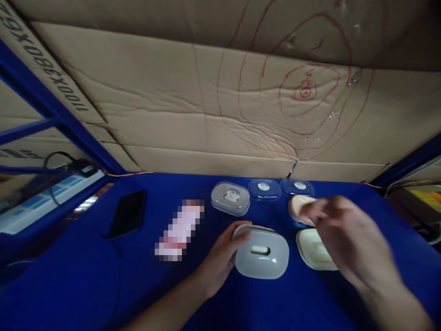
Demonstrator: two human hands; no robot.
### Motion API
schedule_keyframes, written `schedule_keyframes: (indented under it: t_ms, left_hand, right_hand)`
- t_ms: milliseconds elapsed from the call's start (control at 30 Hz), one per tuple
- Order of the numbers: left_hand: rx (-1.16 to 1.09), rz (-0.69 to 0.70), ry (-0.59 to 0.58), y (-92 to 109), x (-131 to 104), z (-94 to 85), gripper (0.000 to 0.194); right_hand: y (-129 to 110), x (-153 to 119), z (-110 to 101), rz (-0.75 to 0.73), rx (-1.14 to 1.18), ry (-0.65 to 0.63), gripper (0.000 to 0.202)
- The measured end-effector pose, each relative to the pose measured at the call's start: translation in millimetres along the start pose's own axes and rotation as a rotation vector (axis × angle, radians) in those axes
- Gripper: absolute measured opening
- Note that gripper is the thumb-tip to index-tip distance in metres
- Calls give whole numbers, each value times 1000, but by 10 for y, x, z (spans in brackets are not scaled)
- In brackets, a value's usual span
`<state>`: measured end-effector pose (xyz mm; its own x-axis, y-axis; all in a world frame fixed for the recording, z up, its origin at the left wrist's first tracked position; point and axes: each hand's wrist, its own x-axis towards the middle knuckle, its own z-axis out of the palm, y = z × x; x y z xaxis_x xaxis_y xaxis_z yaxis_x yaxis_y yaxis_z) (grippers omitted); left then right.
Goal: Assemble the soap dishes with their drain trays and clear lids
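My left hand point(229, 250) grips a whitish, rounded oval box point(262, 264) by its left side, thumb on top. The face turned to me is translucent, with a short slot and a pale piece showing in it. My right hand point(337, 218) is raised at the right, its fingertips blurred over a peach oval container point(299, 204); I cannot tell whether they touch it or hold anything. Under that hand lies a cream, shallow oval tray or lid point(310, 250), partly hidden by the wrist. A closed pale box with a clear cover and round sticker point(230, 204) stands behind my left hand.
Two clear oval covers point(264, 193) point(298, 187) with stickers lie at the back of the blue tabletop point(165, 294). Left of centre is a pixelated pinkish item point(179, 232); beyond it rests a black phone point(127, 214). A power strip point(51, 202) runs along the left. Cardboard point(165, 92) walls the back.
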<state>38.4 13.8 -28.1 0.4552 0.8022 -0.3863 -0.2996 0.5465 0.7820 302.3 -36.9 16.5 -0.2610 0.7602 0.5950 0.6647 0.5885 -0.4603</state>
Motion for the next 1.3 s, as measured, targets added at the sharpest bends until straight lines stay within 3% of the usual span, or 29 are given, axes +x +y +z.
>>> schedule_keyframes:
  t_ms: [67, 133, 233, 333, 500, 600, 733, 833, 967, 1133, 1300]
  left_hand:
    - [-6, 16, 16, 2, 12, -9, 43]
    - [-17, 40, 27, 12, 16, -13, 43]
    - [-36, 72, 35, 31, 12, -9, 43]
    - [-23, 80, 48, 48, 4, 4, 44]
    - [-22, 81, 43, 55, 11, 10, 42]
    - [-120, 67, -20, 40, 18, 3, 46]
    - [-189, -44, -125, -8, 27, 6, 46]
    - [-228, -132, -87, -40, 51, 6, 42]
    - [-293, -134, -42, -20, 87, -22, 42]
    - [-319, -139, -73, 31, 74, -46, 44]
    - [-309, -149, -144, 5, 73, -42, 46]
  right_hand:
    - [152, 314, 226, 124, 112, -12, 16]
    - [234, 420, 392, 169, 102, -134, 37]
    - [245, 324, 517, 160, 69, -395, 50]
    - [209, 221, 555, 189, 111, -486, 41]
    - [173, 237, 573, 212, 92, -448, 39]
    - [265, 288, 604, 195, 49, -408, 39]
    - [629, 509, 687, 190, -67, -344, 48]
    - [954, 733, 755, 187, -181, -325, 58]
    - [1200, 856, 843, 161, -270, -416, 62]
    - [1262, 864, 850, 169, -291, -450, 77]
    - [1088, 963, 597, 176, -243, -386, 68]
